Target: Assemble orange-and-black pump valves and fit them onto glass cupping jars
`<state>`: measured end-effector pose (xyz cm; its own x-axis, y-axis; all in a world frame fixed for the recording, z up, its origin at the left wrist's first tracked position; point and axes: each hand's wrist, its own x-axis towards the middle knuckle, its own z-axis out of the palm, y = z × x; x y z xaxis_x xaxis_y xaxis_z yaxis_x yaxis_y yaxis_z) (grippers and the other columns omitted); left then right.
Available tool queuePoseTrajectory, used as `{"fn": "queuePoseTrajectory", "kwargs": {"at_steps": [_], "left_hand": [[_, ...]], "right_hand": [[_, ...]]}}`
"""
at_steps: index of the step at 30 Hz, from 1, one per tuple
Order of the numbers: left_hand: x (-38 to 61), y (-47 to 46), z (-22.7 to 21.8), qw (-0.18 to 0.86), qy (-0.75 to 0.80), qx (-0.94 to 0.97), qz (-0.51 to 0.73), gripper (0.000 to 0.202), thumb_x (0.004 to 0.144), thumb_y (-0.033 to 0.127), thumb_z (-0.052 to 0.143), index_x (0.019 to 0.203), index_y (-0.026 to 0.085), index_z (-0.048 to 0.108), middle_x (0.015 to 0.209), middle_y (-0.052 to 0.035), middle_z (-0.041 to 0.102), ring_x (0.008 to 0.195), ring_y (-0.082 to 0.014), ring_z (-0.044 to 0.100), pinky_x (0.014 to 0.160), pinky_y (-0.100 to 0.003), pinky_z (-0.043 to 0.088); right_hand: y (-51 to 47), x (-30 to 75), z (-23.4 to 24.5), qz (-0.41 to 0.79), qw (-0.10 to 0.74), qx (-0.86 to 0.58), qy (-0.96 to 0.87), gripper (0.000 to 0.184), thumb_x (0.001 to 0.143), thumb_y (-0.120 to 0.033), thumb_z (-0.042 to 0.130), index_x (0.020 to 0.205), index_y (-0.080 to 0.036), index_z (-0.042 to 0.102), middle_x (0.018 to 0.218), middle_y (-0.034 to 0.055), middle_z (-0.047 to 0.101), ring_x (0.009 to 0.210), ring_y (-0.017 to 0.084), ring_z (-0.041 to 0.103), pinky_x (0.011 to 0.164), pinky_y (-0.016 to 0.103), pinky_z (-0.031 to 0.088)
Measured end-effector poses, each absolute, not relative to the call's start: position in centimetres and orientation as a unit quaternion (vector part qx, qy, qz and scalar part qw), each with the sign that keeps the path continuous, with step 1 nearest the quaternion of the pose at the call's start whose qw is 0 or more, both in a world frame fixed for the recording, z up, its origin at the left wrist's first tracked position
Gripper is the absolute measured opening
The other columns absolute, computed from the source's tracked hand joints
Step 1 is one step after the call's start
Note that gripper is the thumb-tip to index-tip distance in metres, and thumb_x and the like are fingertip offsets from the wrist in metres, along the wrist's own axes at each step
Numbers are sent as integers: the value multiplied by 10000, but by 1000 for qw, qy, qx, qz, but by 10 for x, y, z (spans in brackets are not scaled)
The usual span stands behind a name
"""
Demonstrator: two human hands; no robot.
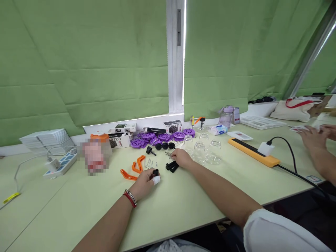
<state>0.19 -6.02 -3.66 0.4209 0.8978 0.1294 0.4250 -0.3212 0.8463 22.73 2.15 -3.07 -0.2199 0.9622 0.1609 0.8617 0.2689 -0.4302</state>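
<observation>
My left hand [146,183] rests on the green table [78,210], fingers curled round a small black knob [155,172]; one finger wears a white bandage. My right hand [181,157] lies farther back, fingers bent down onto small metal springs [168,153] beside a flat black part [172,166]. Orange plastic pieces [138,164] and thin metal screws [148,163] lie between the hands. Behind them are black knobs [164,145], purple wheels [157,137] and clear glass cups [207,154].
An orange power strip [252,151] with a white plug and black cable lies to the right. Another person's hands [313,134] work at the far right. A white power strip [59,164], stacked white trays [43,138] and boxes [122,134] stand left and back.
</observation>
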Motion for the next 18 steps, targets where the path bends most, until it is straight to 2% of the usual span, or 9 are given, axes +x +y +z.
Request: {"fn": "queuePoseTrajectory", "kwargs": {"at_steps": [4,8,18], "left_hand": [[1,-60,-38,385,438,749,313,221,763,397,559,725,181,530,674,15,478,643,-141,437,612,-264,384],[0,-60,-38,384,431,751,321,203,763,369,573,721,174,541,678,15,493,642,-134,425,604,-255,369],[0,-58,-41,391,427,754,309,218,777,389,560,730,180,520,679,22,480,645,-133,412,614,-253,354]], "right_hand": [[33,220,-27,132,168,-583,-784,106,748,-173,655,796,-215,739,850,20,713,825,164,628,652,215,412],[39,211,-25,129,142,-586,-787,77,690,-172,708,744,-218,738,811,18,719,801,172,636,631,219,411],[32,205,-20,123,146,-577,-794,93,717,-130,657,731,-179,734,796,58,710,803,188,634,670,241,427]]}}
